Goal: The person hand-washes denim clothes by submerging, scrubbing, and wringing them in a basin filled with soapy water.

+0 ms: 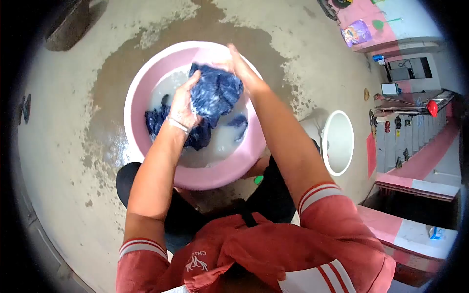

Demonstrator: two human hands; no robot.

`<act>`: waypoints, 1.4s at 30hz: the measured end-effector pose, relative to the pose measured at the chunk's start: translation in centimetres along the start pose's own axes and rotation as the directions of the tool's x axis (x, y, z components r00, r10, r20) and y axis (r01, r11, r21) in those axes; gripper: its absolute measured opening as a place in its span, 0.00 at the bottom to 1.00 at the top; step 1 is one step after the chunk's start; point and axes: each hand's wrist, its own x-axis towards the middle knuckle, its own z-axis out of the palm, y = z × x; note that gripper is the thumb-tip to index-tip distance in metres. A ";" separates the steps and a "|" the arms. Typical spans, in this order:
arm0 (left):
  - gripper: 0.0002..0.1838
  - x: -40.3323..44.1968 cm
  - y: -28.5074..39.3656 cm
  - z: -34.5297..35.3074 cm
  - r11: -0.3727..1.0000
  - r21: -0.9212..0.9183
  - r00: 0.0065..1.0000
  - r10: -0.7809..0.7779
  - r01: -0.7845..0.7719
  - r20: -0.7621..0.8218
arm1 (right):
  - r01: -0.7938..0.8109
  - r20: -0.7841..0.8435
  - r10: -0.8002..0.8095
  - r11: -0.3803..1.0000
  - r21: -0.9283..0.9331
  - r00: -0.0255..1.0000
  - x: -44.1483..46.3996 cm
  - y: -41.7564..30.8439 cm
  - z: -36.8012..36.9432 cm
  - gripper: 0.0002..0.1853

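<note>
A dark blue wet cloth (215, 93) is bunched up above a pink basin (200, 179) of cloudy, soapy water. My left hand (183, 103) has its fingers wrapped round the cloth's left side. At the cloth's upper right is my right hand (239, 68), pressed against it; its fingers are partly hidden behind the fabric and smeared with suds. Part of the dark cloth hangs down into the water, and more dark fabric (154, 119) lies at the basin's left side.
A white bucket (338, 143) stands right of the basin. Wet concrete floor (110, 83) surrounds the basin. At the upper left is a dark container (70, 24). Steps with shoes (415, 134) and a purple packet (357, 33) are on the right.
</note>
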 end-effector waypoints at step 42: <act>0.12 2.5 -1.7 -2.3 0.960 -0.005 0.922 0.267 -0.279 -0.280 | 0.393 -0.164 -0.822 0.423 -0.816 0.545 0.5 5.1 9.1 0.16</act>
